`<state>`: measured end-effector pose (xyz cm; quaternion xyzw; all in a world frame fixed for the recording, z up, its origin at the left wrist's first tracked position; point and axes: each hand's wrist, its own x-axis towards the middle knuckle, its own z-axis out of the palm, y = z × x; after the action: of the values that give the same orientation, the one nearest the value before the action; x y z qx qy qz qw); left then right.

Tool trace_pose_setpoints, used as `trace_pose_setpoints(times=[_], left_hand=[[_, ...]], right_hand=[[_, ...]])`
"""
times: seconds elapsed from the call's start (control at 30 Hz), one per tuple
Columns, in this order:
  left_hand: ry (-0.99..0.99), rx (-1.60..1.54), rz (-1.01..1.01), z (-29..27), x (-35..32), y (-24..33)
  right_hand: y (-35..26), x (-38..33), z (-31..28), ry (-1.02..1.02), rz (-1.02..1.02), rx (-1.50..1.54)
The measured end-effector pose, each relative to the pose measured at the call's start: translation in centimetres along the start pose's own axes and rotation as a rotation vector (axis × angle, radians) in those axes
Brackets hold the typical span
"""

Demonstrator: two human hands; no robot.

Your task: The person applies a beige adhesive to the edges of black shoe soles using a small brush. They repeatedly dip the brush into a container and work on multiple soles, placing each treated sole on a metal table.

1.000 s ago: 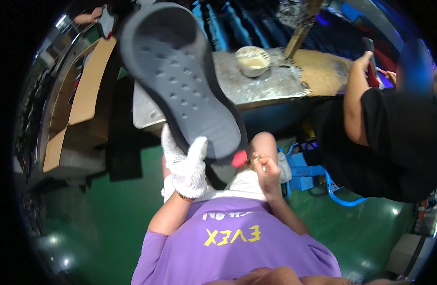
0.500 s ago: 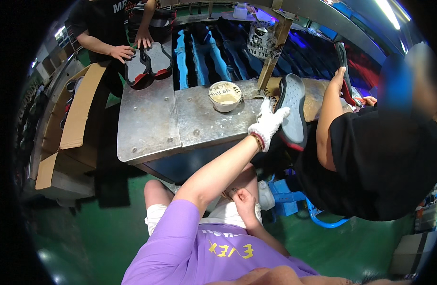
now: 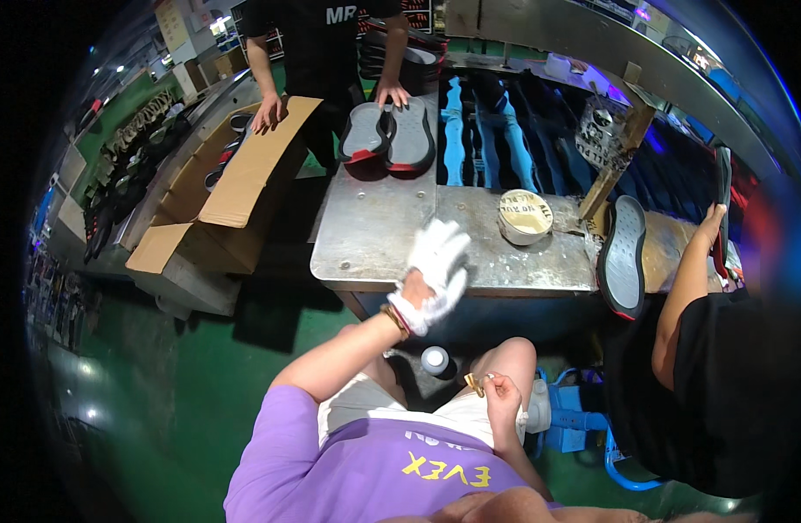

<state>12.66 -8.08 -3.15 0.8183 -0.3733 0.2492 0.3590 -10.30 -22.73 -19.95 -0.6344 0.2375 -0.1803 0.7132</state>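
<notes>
My left hand (image 3: 435,272), in a white glove, is open above the near edge of the metal table, fingers spread and slightly blurred. It touches nothing that I can see. Over my lap, my bare right hand (image 3: 502,397) pinches a small yellow-brown object (image 3: 476,384), too small to name. A single shoe sole (image 3: 625,253), grey with a black rim and red end, rests at the table's right front edge. Beyond my left hand lie two similar soles (image 3: 364,132) (image 3: 409,135) side by side, with a co-worker's hand on the right one.
A round tub (image 3: 526,218) stands on the metal table (image 3: 374,235). Behind it runs a bed of blue and black strips (image 3: 509,131). An open cardboard box (image 3: 256,170) is at left. One co-worker stands across; another sits close at right. A white bottle (image 3: 434,360) is below.
My left hand has left the edge of the single sole and moved left. My view has swung left. The far co-worker's one hand has gone from the soles to the box flap.
</notes>
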Motion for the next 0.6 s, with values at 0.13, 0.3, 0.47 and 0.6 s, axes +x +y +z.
trace_pose_setpoints(times=[0.13, 0.3, 0.47, 0.6], left_hand=[[0.071, 0.257, 0.009, -2.1, 2.5, -5.5], [-0.313, 0.810, -0.127, -3.8, 4.4, -8.0], [-0.428, 0.714, -0.098, -4.3, 3.6, -8.0], [-0.061, 0.565, 0.100, -3.6, -0.2, -10.1]], right_hand=[[-0.1, 0.2, 0.1, -0.004, 0.045, -0.107], [-0.4, -0.2, 0.2, -0.009, 0.031, -0.066], [0.4, 0.1, 0.0, -0.008, 0.001, -0.048], [1.4, 0.2, -0.1, -0.028, -0.026, -0.034]])
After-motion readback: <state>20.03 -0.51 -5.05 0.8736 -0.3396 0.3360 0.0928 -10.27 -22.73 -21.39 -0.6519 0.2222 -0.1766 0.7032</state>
